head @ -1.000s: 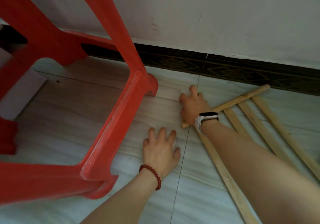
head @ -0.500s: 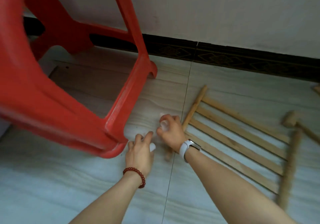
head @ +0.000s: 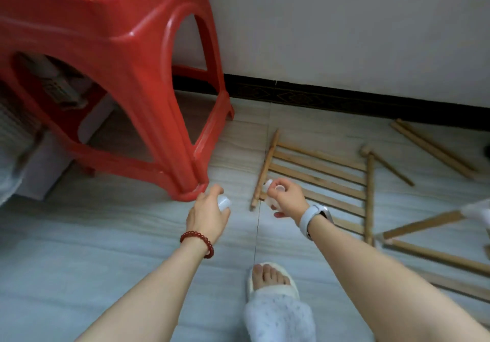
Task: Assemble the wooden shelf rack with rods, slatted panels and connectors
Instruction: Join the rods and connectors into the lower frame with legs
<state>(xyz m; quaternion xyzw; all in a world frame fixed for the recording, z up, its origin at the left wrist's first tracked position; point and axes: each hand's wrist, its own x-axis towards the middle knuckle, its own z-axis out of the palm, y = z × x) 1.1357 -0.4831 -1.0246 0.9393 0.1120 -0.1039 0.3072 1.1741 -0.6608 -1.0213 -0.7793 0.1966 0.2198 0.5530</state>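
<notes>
I am holding a small white connector (head: 224,202) in my left hand (head: 208,215), my fingers curled around it so only its end is showing. My right hand (head: 287,198) is pinching another white connector (head: 275,188) between thumb and fingertips, and there may be a second piece tucked under my palm, though the blur is making that hard to judge. Both hands are hovering above the floor (head: 106,249), near the leg of the red stool (head: 119,82) on the left.

The slatted panel (head: 318,180) is lying flat just beyond my right hand, with loose rods (head: 434,148) further right by the wall, and more rods (head: 424,235) joined at a corner on the near right.

What I am worrying about: these connectors look smooth and small, so a loose pinch could be letting one drop and roll under the stool. If I am pushing one onto the panel's rail end at an angle, it could be jamming or splitting the wood. My slippered foot (head: 270,283) is also standing close to the panel, so stepping forward could be cracking a slat.
</notes>
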